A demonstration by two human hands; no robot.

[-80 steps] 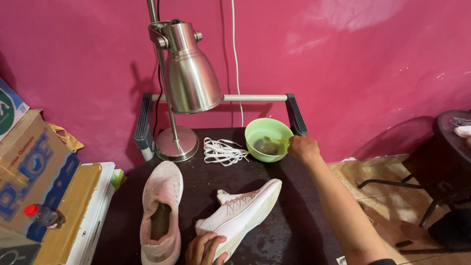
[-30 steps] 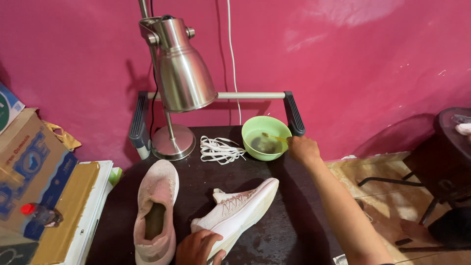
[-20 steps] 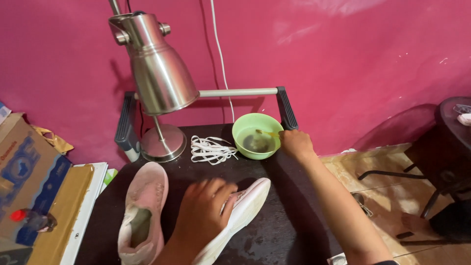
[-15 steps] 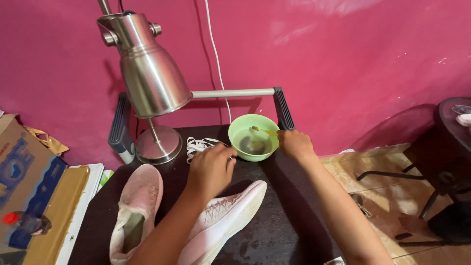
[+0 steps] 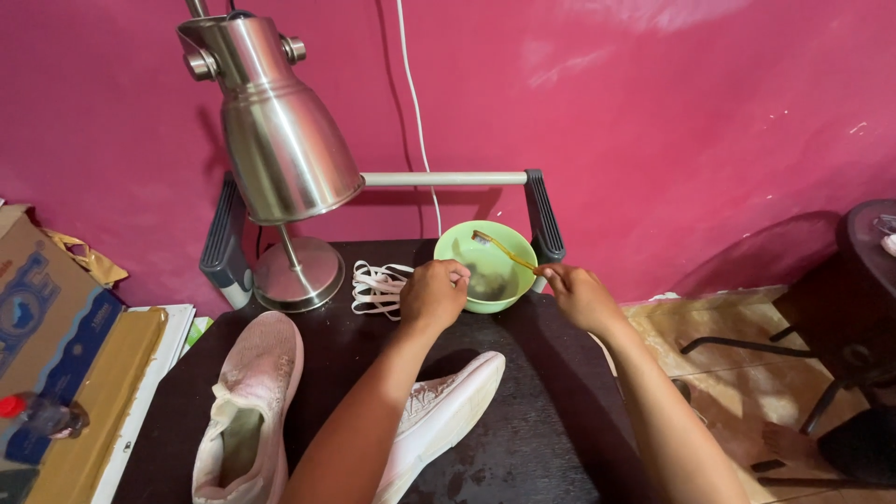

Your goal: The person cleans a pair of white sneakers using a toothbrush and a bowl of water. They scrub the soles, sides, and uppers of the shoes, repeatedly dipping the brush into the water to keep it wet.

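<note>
A light green bowl with murky liquid stands at the back of a dark table. My right hand pinches a yellow toothbrush by its handle, its head held over the bowl. My left hand rests at the bowl's left rim, fingers curled against it. White shoelaces lie bunched just left of that hand. Two pale pink sneakers lie nearer me: one at the left, sole down, the other partly under my left forearm.
A brushed-metal desk lamp stands at the back left, its base beside the laces. A grey-handled bar runs along the table's back edge. Cardboard boxes sit left; a dark stool stands right.
My left hand left the right-hand sneaker and moved forward to the bowl's rim. My right hand lifted the toothbrush up out of the bowl. The view shifted right.
</note>
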